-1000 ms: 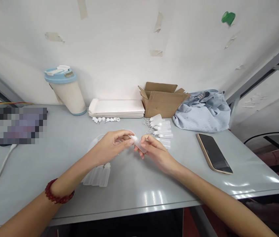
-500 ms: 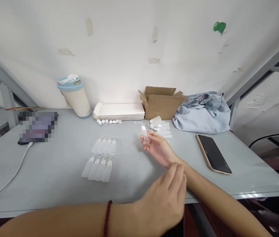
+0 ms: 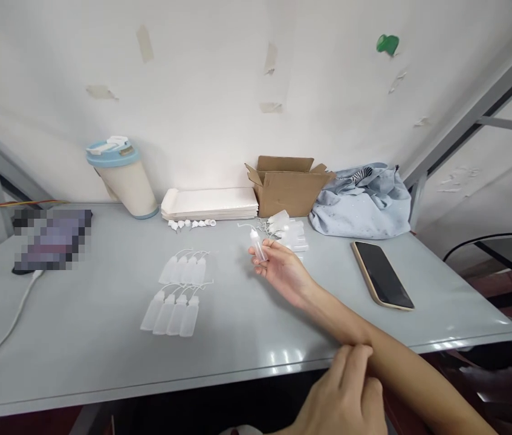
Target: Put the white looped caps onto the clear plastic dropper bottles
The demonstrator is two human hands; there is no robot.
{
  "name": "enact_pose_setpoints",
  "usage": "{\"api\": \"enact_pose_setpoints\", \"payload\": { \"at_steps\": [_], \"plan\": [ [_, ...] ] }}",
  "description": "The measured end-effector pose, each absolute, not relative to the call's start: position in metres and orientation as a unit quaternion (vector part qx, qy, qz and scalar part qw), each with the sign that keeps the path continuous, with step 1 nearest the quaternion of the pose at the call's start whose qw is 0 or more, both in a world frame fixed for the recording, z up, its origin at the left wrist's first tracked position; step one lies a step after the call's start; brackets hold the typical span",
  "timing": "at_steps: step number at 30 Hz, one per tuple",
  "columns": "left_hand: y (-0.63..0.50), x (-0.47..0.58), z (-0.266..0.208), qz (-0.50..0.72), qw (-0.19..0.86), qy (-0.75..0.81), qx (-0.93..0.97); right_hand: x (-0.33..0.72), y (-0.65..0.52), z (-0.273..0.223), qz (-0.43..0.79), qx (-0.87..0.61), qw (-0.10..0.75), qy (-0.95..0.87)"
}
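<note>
My right hand [image 3: 280, 269] holds a small translucent squeeze bottle [image 3: 259, 251] upright between thumb and fingers. A thin curved tube comes off its white cap. My left hand [image 3: 344, 389] touches my right forearm near the table's front edge, its fingers bent and slightly apart, with nothing seen in them. The thumb is hidden. On the left of the table lie two rows of similar bottles, a back row [image 3: 184, 270] and a front row [image 3: 171, 315], all with curved tubes. Just behind my right hand is a loose cluster of bottles [image 3: 294, 229].
Along the wall stand a cream tumbler [image 3: 126, 187] with a blue lid, a stack of white packets [image 3: 213, 202], an opened cardboard box [image 3: 289, 192] and a light blue cloth [image 3: 364, 208]. Small white caps [image 3: 192, 224] line the packets. A phone [image 3: 381, 275] lies right, a blurred device [image 3: 54, 238] left.
My left hand has slid down from near my right wrist toward the elbow, lower in view. My right hand still holds the bottle upright. The whole view has shifted slightly.
</note>
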State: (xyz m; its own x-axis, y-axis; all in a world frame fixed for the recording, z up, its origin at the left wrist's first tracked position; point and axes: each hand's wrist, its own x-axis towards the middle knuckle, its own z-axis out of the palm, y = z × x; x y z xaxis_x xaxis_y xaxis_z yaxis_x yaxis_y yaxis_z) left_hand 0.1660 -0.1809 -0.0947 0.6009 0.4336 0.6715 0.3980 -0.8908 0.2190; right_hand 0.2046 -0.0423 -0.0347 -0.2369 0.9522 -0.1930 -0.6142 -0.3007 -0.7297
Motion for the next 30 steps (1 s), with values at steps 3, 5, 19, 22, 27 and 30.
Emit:
{"api": "enact_pose_setpoints", "payload": {
  "at_steps": [3, 5, 19, 22, 27, 30],
  "plan": [
    [-0.175, 0.159, -0.080, 0.412, 0.002, 0.335, 0.847, 0.206, -0.042, -0.033, 0.730, -0.323, 0.539, -0.270],
    [-0.174, 0.158, -0.076, 0.420, -0.016, 0.376, 0.825, 0.206, -0.041, -0.032, 0.722, -0.330, 0.541, -0.276],
    [-0.067, 0.057, 0.004, 0.253, 0.282, 0.484, 0.789, 0.205, -0.044, -0.034, 0.661, -0.365, 0.526, -0.391],
    [-0.024, 0.031, 0.009, 0.234, 0.304, 0.498, 0.778, 0.203, -0.045, -0.036, 0.618, -0.370, 0.513, -0.467],
    [-0.008, 0.023, 0.002, 0.284, 0.386, 0.483, 0.733, 0.202, -0.047, -0.039, 0.541, -0.379, 0.475, -0.581],
    [-0.014, 0.022, -0.002, 0.301, 0.399, 0.487, 0.716, 0.201, -0.049, -0.040, 0.539, -0.361, 0.455, -0.609]
  ]
}}
